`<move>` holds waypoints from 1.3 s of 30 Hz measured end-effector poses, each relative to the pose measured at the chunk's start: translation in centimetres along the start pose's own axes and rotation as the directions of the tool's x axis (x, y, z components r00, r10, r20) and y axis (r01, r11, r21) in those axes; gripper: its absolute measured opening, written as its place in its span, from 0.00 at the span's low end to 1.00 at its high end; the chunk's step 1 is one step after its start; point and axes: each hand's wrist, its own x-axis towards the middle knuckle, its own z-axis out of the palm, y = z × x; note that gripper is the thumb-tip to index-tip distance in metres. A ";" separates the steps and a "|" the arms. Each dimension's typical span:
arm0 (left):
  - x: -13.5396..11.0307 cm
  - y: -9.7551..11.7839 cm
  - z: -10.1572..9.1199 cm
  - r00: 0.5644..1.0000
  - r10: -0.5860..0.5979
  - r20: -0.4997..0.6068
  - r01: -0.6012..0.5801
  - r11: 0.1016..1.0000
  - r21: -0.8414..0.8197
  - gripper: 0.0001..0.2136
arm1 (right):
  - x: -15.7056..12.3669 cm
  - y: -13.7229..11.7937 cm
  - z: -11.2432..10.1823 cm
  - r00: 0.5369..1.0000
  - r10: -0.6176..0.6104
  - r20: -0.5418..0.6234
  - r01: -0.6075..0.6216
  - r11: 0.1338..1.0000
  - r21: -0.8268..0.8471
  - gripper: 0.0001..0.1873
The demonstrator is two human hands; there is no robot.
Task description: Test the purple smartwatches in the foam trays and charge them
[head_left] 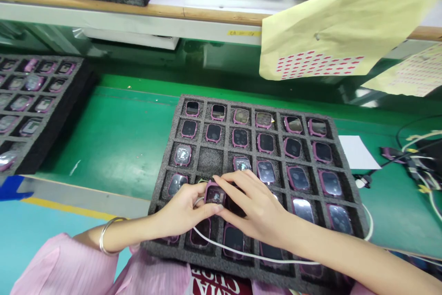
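Note:
Between the fingertips of both hands is a purple smartwatch body [214, 195] with its dark screen facing up and something faintly lit on it. My left hand [188, 206] grips its left side, thumb along the lower edge. From the right, my right hand [253, 203] pinches it with fingers at the top and right. A white cable [241, 253] runs from near my left fingers across the foam tray [211, 160]; its end is hidden. Purple watch bodies fill most compartments around the hands. One lit watch [183, 154] lies left of a bare compartment.
Another foam tray [62, 115] of watches stands at the left on the green bench [127, 138]. A white paper [359, 152] and tangled cables [419, 166] lie at the right. Yellow sheets [331, 23] hang from the shelf edge [207, 16] above.

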 end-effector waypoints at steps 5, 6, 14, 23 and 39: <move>0.0 -0.2 -0.1 1.000 -0.006 -0.002 0.006 0.999 0.039 0.17 | -0.1 -0.1 0.4 0.999 0.011 -0.044 -0.012 1.000 -0.017 0.20; 0.0 -0.2 -0.1 1.000 -0.009 0.000 0.009 0.999 0.040 0.17 | -0.1 0.0 0.4 0.999 0.013 -0.044 -0.013 1.000 -0.007 0.20; 0.0 -0.2 -0.2 0.999 0.016 0.036 -0.015 1.000 -0.020 0.18 | -0.4 0.2 0.7 0.996 0.086 -0.020 -0.084 0.992 0.095 0.21; -0.1 0.2 -0.8 0.993 0.051 0.103 -0.026 0.972 -0.234 0.16 | 0.4 1.4 0.5 0.999 0.040 0.034 -0.053 0.765 0.641 0.29; -0.6 0.4 -0.7 0.983 0.121 0.136 -0.101 0.984 -0.146 0.15 | 0.9 2.1 -0.2 0.996 0.027 0.088 -0.083 0.674 0.734 0.21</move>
